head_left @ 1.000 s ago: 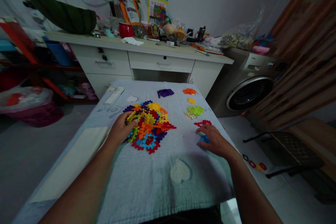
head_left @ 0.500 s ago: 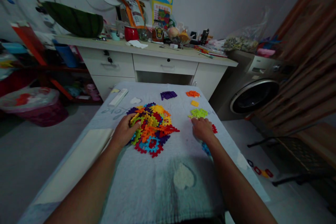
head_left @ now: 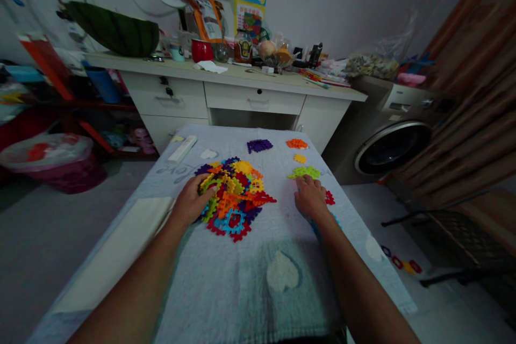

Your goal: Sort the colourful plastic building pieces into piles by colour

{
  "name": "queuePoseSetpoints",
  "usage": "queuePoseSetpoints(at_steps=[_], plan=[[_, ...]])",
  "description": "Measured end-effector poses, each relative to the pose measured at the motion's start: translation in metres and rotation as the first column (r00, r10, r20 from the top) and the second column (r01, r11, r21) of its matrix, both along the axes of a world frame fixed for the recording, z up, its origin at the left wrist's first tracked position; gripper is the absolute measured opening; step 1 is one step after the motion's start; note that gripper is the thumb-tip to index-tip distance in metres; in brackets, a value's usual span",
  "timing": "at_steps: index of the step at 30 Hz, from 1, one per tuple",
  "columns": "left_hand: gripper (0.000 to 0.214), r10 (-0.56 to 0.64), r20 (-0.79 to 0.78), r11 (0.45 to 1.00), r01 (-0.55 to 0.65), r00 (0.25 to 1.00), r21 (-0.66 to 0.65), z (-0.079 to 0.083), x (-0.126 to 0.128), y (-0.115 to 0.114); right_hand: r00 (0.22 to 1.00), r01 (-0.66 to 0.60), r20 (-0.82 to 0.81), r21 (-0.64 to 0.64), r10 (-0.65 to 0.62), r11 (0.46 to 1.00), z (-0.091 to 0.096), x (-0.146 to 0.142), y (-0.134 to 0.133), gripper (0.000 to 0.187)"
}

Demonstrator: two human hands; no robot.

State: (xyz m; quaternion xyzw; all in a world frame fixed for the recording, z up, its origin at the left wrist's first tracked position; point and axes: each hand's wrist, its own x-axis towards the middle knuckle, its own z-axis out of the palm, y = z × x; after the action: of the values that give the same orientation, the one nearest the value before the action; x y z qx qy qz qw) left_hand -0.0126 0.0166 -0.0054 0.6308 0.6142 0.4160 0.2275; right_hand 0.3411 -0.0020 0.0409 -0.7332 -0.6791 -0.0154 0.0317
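On the head camera, the left hand (head_left: 191, 203) rests at the left edge of the toothed-piece heap (head_left: 228, 200), which lies on the table (head_left: 217, 285) between the hands, nearer the left (no clear long axis!). The right hand (head_left: 311, 199) sits just beside the light-green pieces (head_left: 308, 171); whether either grips anything, I can't tell. What a jumble: flat, red, orange, yellow, blue, purple, overlapping.

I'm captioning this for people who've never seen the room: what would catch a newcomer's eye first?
Probably the heap of multicoloured toothed pieces on the pale blue cloth, left hand at its left edge. Next, what looks like a striped watermelon, on the left end of the counter behind. A grey washing machine stands at the counter's right.
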Motion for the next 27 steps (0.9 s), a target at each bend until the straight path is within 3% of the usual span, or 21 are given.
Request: queuePoseSetpoints(at_steps=[9, 20, 23, 27], plan=[[0.053, -0.006, -0.015, 1.000, 0.006, 1.000, 0.027, 0.002, 0.000, 0.000, 0.999, -0.033, 0.009, 0.007, 0.032, 0.999, 0.002, -0.008, -0.003, 0.040], [0.055, -0.001, -0.014, 1.000, 0.001, 1.000, 0.006, 0.005, 0.001, -0.002, 0.998, -0.058, -0.018, 0.053, 0.059, 0.997, 0.000, -0.011, -0.003, 0.040], [0.053, 0.003, -0.011, 1.000, -0.003, 1.000, 0.004, 0.007, 0.003, -0.003, 0.978, -0.156, -0.122, 0.102, 0.168, 0.983, 0.003, -0.018, -0.006, 0.037], [0.049, 0.008, -0.019, 1.000, -0.008, 1.000, 0.014, 0.008, 0.004, -0.004, 0.865, -0.392, -0.285, 0.129, 0.413, 0.911, 0.003, -0.034, -0.013, 0.032]])
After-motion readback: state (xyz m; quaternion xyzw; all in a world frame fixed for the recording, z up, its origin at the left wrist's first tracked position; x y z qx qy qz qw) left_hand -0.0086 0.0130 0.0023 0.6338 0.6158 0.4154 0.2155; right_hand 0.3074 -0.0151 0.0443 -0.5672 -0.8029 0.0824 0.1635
